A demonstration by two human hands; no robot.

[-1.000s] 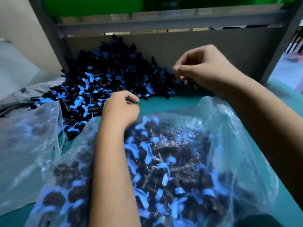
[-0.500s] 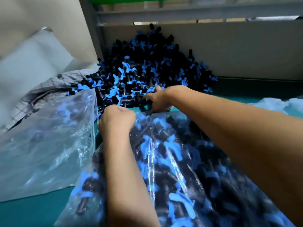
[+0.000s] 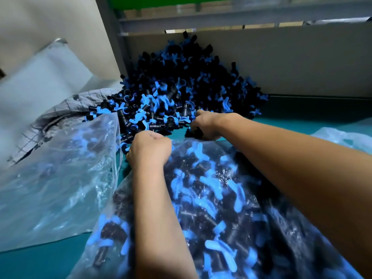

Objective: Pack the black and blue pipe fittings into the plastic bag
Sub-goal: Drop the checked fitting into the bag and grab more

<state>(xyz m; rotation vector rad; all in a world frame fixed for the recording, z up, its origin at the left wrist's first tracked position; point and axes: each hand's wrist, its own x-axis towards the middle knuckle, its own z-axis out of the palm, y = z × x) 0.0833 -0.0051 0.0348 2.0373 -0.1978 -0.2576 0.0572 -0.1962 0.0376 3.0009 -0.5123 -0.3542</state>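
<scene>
A big pile of black and blue pipe fittings (image 3: 181, 91) leans against the grey back panel. In front of it lies a clear plastic bag (image 3: 211, 198) holding several fittings. My left hand (image 3: 149, 150) is curled into a fist at the bag's far edge, gripping the plastic of the bag mouth. My right hand (image 3: 205, 125) sits at the foot of the pile, fingers curled round black fittings just beyond the bag's edge.
A second clear bag (image 3: 60, 178) lies to the left on the teal table (image 3: 40, 264). Grey checked cloth (image 3: 66, 109) and a white sack (image 3: 40, 81) lie behind it. More clear plastic (image 3: 342, 137) shows at the right.
My right hand came down from above the pile to its foot and closed on fittings. The camera moved closer and left. My left hand stayed at the bag mouth.
</scene>
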